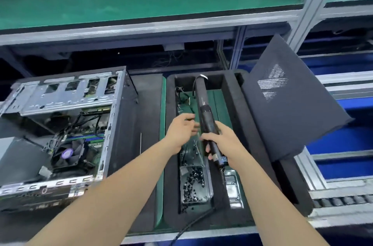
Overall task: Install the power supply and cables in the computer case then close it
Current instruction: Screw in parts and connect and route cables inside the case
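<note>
On the left of the workbench lies the open grey metal computer case (60, 124), flat on its side with its interior facing up, showing a silver drive cage at the far end, tangled black cables and a black cooler fan (67, 154) on the green board. It sits well to the left of both hands, and neither touches it. The left hand (179, 132) hangs over the black foam tray (171, 175), fingers loose and spread, holding nothing. Just beside its fingertips is a long black electric screwdriver (203, 108), whose near end the right hand (224, 142) grasps with curled fingers. Farther right, apart from that hand, the case's black perforated side panel (286, 108) leans tilted.
</note>
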The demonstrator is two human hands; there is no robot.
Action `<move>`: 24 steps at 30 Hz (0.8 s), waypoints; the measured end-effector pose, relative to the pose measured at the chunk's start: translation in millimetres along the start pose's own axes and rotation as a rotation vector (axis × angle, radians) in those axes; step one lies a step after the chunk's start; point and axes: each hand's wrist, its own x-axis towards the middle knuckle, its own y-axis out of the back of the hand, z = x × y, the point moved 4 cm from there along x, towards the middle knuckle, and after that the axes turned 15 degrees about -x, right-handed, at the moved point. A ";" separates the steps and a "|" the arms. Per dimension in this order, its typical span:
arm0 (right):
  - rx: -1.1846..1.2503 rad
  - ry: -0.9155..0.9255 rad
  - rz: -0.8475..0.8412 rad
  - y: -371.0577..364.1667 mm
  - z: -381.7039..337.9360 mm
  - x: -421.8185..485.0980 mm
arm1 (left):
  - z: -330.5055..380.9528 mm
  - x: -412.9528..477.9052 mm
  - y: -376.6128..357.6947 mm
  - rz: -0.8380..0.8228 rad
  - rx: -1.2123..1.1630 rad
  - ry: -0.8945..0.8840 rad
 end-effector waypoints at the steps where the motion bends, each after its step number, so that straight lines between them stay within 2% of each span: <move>1: 0.038 -0.011 0.019 1.3 8.5 1.6 | -14.1 1.7 1.8 0.017 0.113 0.021; 3: 0.087 -0.024 0.048 3.6 21.2 2.6 | -39.0 7.9 0.6 0.005 0.501 0.020; 5: 0.089 -0.005 0.067 5.0 29.2 3.8 | -52.7 11.3 -9.3 -0.075 0.859 -0.007; 8: 0.099 0.014 0.081 7.7 34.1 3.6 | -66.5 22.6 -20.7 -0.111 1.139 0.007; 14: 0.146 -0.019 0.102 13.1 41.6 2.6 | -80.0 38.5 -23.5 -0.073 1.230 -0.039; 22: 0.167 -0.017 0.080 17.9 41.1 -3.9 | -82.5 46.0 -30.3 -0.165 1.279 -0.032; 24: 0.179 -0.007 0.075 17.7 38.6 -5.2 | -83.0 45.7 -28.4 -0.133 1.217 -0.059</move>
